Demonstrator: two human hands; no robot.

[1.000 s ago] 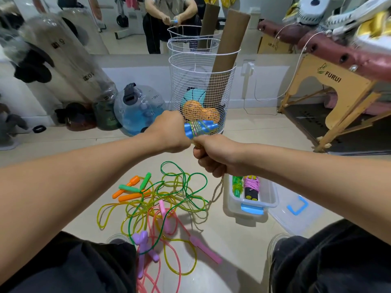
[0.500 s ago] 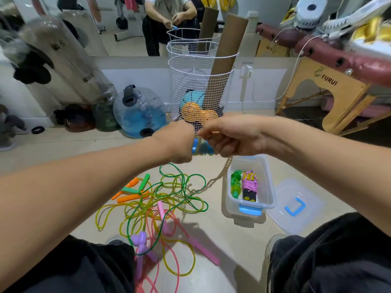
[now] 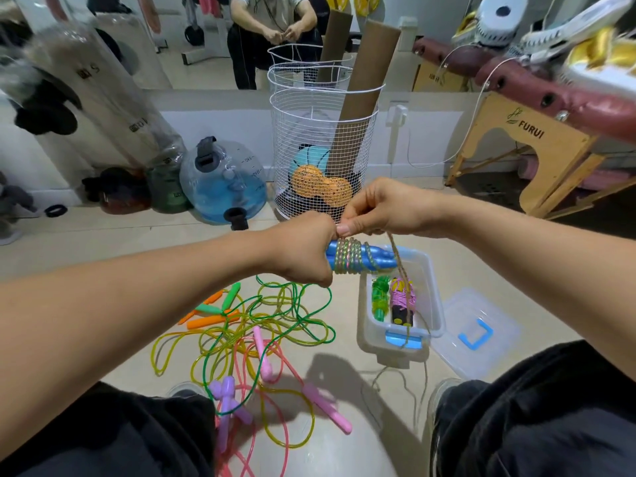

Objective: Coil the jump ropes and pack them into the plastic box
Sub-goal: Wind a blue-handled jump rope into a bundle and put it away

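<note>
Person, head view: bare arms, dark legwear.
Left hand and right hand ungloved, no rings or watch visible; forearms bare, no sleeves in frame. Black trousers on both legs. Shoe tip pale grey.

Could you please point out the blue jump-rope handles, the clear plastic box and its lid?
Blue plastic jump-rope handles (image 3: 377,259), head view, bare part right of the wound rope.
Clear plastic box (image 3: 434,297), head view, right wall.
Clear plastic lid with blue handle (image 3: 476,333), head view, blue handle.
</note>
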